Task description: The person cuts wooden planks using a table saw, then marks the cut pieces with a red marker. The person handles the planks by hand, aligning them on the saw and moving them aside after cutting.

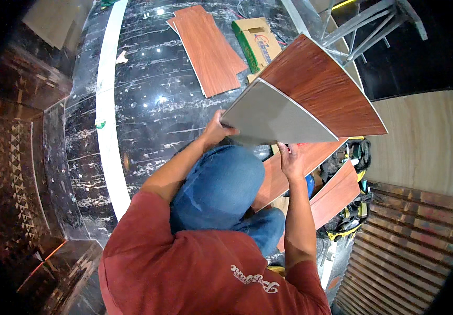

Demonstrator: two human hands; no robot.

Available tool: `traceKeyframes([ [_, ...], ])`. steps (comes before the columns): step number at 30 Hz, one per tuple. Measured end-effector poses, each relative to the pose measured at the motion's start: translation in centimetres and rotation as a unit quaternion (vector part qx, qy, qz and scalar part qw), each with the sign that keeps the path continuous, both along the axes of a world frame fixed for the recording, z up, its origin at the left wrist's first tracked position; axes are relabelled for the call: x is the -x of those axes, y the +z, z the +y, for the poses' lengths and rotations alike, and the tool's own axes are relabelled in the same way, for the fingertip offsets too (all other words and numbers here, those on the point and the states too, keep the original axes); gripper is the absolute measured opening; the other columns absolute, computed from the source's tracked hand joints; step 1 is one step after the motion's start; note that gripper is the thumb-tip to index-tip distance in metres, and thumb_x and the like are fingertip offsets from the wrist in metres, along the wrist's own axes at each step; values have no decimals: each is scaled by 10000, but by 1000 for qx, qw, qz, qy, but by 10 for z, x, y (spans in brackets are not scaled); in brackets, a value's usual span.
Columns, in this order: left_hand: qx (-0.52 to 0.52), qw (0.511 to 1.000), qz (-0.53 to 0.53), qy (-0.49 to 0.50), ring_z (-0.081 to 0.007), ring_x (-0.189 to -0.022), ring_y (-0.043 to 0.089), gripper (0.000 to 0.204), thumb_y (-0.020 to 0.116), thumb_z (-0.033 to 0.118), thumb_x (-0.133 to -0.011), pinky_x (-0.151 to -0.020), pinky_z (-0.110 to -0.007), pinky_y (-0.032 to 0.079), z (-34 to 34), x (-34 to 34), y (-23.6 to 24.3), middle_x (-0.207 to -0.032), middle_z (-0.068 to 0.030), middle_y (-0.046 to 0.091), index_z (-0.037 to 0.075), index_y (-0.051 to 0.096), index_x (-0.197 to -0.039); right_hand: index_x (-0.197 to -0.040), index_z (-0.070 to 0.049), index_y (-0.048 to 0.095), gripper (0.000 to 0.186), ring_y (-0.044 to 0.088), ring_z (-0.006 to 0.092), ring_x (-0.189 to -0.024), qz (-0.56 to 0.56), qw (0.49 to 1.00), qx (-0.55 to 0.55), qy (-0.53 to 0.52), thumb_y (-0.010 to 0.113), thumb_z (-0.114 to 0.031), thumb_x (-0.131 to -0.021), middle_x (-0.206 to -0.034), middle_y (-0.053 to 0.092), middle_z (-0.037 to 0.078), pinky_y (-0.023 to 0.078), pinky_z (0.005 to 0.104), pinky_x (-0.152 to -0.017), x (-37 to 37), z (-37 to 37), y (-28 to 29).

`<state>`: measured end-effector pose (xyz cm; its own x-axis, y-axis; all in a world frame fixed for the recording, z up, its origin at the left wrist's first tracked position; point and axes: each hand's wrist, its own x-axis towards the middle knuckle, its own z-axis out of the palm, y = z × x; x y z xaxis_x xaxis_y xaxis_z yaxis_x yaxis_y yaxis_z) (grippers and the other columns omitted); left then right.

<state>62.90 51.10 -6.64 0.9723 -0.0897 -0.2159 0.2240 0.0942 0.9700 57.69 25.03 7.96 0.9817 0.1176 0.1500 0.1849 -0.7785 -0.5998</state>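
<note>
In front of my raised knee I hold a floor plank with its grey underside [281, 113] toward me. My left hand [217, 129] grips its left corner, thumb on the grey face. My right hand [291, 161] is closed at the lower edge, fingertips against the plank. A small red thing shows by those fingers; its kind cannot be made out. Beyond the grey face, a glossy red-brown wood-grain board [323, 84] reaches up and right; whether the two are joined is unclear. Under my right hand lies another reddish plank [274, 181].
Several reddish planks [208, 52] lie stacked on the black marbled floor [147, 100], beside a green and tan carton [260, 44]. A metal stand [373, 29] is at the far right. Shorter plank pieces [336, 197] lie on a black and yellow tool bag [360, 155] at my right.
</note>
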Motion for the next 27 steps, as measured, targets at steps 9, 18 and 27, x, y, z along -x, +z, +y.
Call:
traceKeyframes([
  [9, 1, 999, 3, -33, -217, -1070, 592, 699, 866, 147, -674, -960, -347, 461, 7, 5, 22, -1156, -117, 636, -9, 503, -1250, -920, -52, 694, 168, 651, 372, -785, -17, 1000, -5, 2, 659, -215, -903, -832, 676, 185, 509, 423, -687, 2, 2, -1],
  [18, 132, 974, -174, -57, -162, -999, 616, 478, 786, 94, -790, -903, -326, 493, 4, -13, 152, -1103, -72, 657, 11, 559, -1202, -1037, -45, 658, 221, 654, 346, -839, 11, 998, -55, -36, 670, -208, -888, -963, 675, 171, 525, 398, -731, 7, -10, -11],
  [27, 51, 965, -248, -66, -161, -971, 620, 450, 786, 102, -793, -874, -309, 489, 2, -32, 178, -1080, -74, 669, -2, 573, -1176, -1261, 4, 522, 456, 653, 294, -1000, -25, 982, -184, -41, 704, -119, -862, -1108, 647, 197, 519, 370, -833, 18, -14, 5],
])
